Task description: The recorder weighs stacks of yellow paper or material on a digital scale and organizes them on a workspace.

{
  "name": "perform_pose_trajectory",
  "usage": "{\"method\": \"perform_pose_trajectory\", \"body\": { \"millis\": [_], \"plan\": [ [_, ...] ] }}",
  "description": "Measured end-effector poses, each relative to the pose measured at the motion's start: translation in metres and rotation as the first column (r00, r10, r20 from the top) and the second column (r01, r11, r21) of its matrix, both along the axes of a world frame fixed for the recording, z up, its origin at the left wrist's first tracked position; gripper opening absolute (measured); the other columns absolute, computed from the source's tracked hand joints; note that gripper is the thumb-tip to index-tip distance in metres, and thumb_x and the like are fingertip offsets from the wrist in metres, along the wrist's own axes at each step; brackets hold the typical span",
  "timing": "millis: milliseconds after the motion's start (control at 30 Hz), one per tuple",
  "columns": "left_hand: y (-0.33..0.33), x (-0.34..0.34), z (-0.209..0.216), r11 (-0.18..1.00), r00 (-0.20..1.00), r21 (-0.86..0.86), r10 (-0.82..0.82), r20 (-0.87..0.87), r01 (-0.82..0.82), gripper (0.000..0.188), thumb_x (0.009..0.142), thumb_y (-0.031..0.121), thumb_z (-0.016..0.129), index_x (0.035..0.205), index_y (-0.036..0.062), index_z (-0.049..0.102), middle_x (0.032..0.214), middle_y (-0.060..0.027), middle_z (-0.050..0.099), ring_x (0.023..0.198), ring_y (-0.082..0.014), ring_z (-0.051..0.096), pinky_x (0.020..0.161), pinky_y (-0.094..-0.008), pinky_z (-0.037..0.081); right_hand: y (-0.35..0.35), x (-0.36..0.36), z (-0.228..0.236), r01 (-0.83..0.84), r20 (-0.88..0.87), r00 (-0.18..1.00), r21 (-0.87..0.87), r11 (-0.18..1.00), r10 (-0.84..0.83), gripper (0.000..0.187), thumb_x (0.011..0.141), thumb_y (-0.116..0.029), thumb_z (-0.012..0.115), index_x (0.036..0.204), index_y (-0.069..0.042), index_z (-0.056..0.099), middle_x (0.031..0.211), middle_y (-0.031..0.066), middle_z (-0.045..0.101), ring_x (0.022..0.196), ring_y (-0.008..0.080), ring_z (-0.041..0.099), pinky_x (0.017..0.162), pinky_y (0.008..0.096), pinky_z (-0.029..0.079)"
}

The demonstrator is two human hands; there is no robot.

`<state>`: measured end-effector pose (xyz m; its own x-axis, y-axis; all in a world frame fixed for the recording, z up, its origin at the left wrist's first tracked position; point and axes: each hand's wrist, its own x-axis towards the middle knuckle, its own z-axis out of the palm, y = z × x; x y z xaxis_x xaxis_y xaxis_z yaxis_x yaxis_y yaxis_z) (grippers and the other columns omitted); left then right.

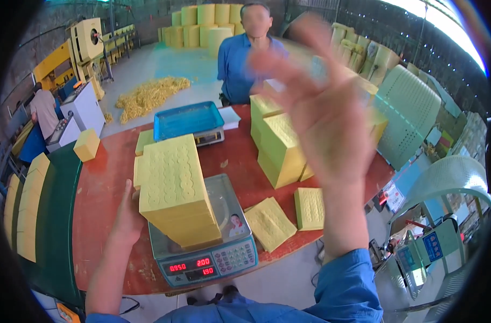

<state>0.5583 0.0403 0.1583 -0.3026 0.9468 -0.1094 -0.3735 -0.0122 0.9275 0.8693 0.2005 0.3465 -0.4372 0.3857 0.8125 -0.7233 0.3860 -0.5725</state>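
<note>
A tall stack of yellow paper, stamped on top with rows of round coin patterns, stands on the steel pan of a digital scale with lit red digits. My left hand lies along the stack's left side, thumb up; the stack partly hides its fingers, which look stretched out. Raised high on the right, my right hand is blurred by motion, with fingers spread and nothing in it. Below it on the table are a thin yellow paper pile and a small yellow block.
Larger yellow paper stacks stand at the red table's far right. A second scale with a blue tray is at the far edge, where a person in blue stands. Left is a green surface; right, a metal chair.
</note>
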Motion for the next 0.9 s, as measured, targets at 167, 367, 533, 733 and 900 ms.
{"method": "perform_pose_trajectory", "body": {
  "millis": [167,367,533,733,900],
  "plan": [
    [0.0,0.039,-0.027,0.989,0.985,0.057,0.128,0.114,-0.135,0.063,0.1,0.055,0.039,0.148,0.0138,0.037,0.15,-0.0026,0.041,0.137,-0.0201,0.037,0.113,-0.0399,0.028,0.041,0.025,-0.003,-0.076,-0.33,0.944,-0.201,0.977,0.006,0.054,0.104,-0.042,0.037,0.146,-0.009,0.034,0.136,0.022,0.052,0.123,0.0325,0.054,0.101,0.0438,0.045],
    [-0.034,0.059,-0.062,0.982,0.984,0.069,0.171,0.043,-0.174,0.061,0.103,0.051,0.031,0.152,0.014,0.029,0.153,-0.0037,0.035,0.142,-0.0191,0.03,0.115,-0.0383,0.026,0.019,-0.02,-0.203,0.024,0.182,0.975,-0.666,0.746,0.13,0.059,0.101,-0.042,0.044,0.145,-0.004,0.037,0.14,0.015,0.051,0.121,0.0253,0.054,0.1,0.0414,0.043],
    [-0.01,0.055,-0.095,0.921,0.903,0.045,0.37,0.221,-0.388,0.048,0.103,0.041,0.042,0.138,0.0095,0.045,0.132,-0.004,0.055,0.119,-0.0162,0.053,0.099,-0.0355,0.044,-0.017,-0.055,-0.288,0.243,0.369,0.929,-0.578,0.779,-0.016,0.065,0.101,-0.047,0.042,0.15,-0.005,0.032,0.154,0.0107,0.035,0.139,0.0245,0.035,0.111,0.0427,0.028],
    [0.013,0.079,-0.093,0.926,0.918,0.14,0.309,0.248,-0.349,0.048,0.098,0.033,0.052,0.137,0.0067,0.046,0.126,-0.0038,0.058,0.113,-0.0162,0.057,0.094,-0.0329,0.048,-0.064,-0.087,-0.276,0.392,0.465,0.867,-0.416,0.821,-0.178,0.054,0.106,-0.034,0.032,0.148,-0.001,0.033,0.149,0.0148,0.039,0.139,0.0234,0.034,0.114,0.0334,0.025],
    [0.01,0.075,-0.101,0.919,0.92,0.137,0.342,0.19,-0.37,0.051,0.1,0.034,0.048,0.142,0.0067,0.04,0.135,-0.005,0.052,0.12,-0.0151,0.052,0.097,-0.0321,0.046,-0.059,-0.087,-0.283,0.311,0.463,0.883,-0.469,0.827,-0.07,0.058,0.105,-0.04,0.034,0.149,-0.002,0.032,0.149,0.0151,0.038,0.137,0.0237,0.036,0.114,0.0359,0.026]
  ]
}}
